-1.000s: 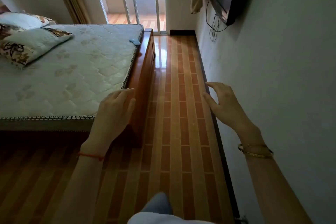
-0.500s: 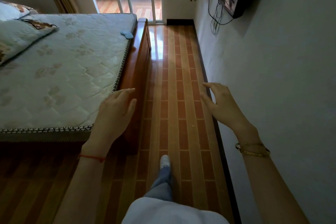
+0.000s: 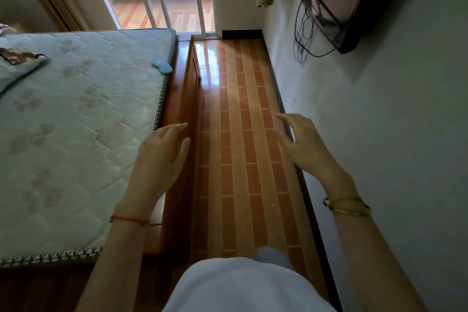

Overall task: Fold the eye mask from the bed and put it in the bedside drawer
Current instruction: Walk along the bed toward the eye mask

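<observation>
The light-blue eye mask (image 3: 162,66) lies flat on the mattress (image 3: 76,121) at its far right edge, just beside the piped border and the wooden bed frame (image 3: 181,99), well ahead of both hands. The left hand (image 3: 159,159) hovers over the mattress edge and frame, fingers (image 3: 177,127) loosely extended and holding nothing; the right hand (image 3: 304,147) floats above the tiled floor (image 3: 240,134) by the wall, fingers spread and likewise empty. The mask's long axis runs roughly across the view, slanting toward the edge. It sits straight ahead of the left hand (clearly the nearer one), so a forward walk along the aisle probably precedes any reach. No bedside drawer shows here.
</observation>
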Tool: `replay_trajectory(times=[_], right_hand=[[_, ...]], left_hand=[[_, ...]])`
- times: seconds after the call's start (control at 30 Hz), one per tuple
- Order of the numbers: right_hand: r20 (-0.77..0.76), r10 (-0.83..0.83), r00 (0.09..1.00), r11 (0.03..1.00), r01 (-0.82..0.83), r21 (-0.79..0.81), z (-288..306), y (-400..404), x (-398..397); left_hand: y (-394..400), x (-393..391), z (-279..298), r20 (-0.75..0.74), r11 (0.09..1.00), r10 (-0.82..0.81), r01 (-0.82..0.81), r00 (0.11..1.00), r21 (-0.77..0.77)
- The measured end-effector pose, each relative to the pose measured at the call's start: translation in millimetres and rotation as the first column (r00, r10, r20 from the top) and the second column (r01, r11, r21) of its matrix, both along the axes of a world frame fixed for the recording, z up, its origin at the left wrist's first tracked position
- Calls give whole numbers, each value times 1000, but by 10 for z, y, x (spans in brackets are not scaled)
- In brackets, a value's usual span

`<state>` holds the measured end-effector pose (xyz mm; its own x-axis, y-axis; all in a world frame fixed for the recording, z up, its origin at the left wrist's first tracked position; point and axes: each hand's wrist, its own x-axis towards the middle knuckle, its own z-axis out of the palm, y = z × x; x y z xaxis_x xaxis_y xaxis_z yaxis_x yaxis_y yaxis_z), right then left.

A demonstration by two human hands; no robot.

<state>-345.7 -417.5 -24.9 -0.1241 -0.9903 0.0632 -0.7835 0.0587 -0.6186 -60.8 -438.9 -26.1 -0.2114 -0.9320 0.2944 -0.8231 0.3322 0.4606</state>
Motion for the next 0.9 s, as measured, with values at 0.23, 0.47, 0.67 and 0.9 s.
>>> replay_trajectory(times=[0.23,0.47,0.67,0.9], right_hand=[[21,40,999,999,-41,29,-191,-1080,-122],[-4,122,993,991,-122,49,-333,-2498,-369],[-4,239,971,970,-239,46,-247,-3930,-555],[-74,360,930,933,-359,27,-225,-5439,-466]], left_hand=[[-1018,-157,-93,13,998,30,-30,999,50],[-2250,-395,-192,14,990,99,-100,995,95],[-3417,-614,-106,7,975,201,-201,979,98],[-4461,-659,-111,-26,931,345,-339,938,135]])
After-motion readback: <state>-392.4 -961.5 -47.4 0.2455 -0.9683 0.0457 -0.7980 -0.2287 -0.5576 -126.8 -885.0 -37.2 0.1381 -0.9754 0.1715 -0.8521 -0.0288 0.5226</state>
